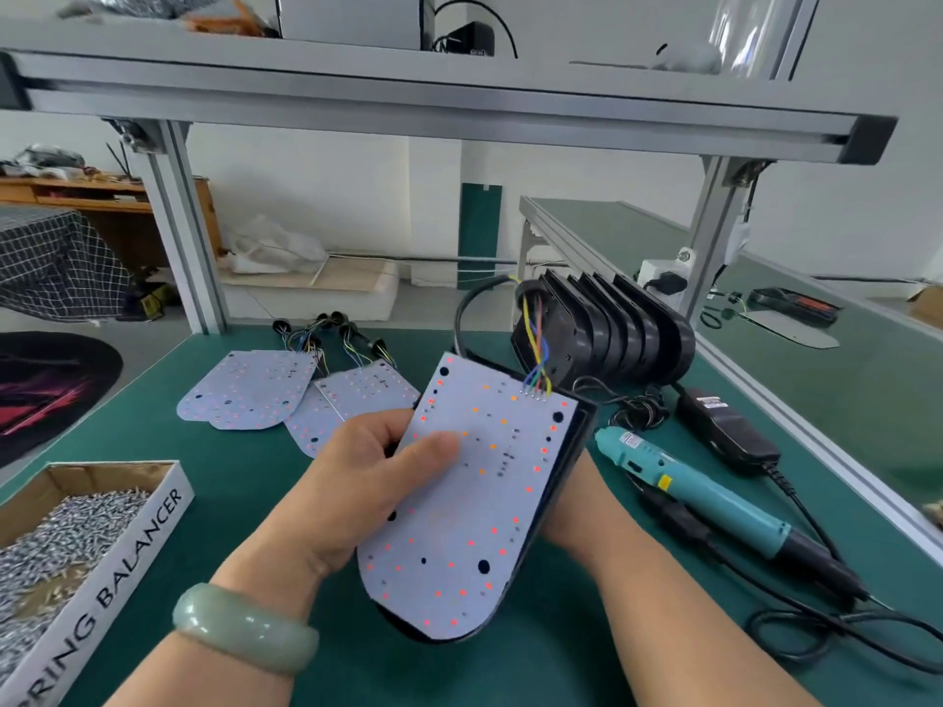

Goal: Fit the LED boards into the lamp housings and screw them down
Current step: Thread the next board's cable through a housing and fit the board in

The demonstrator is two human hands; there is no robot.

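Left hand (pixel 367 482) pinches the white shield-shaped LED board (pixel 474 492), thumb on top, seating it in the black plastic lamp housing (pixel 581 441); right hand (pixel 571 523) cups underneath, grip hidden. Teal electric screwdriver (pixel 694 492) lies beside, probably for fastening.
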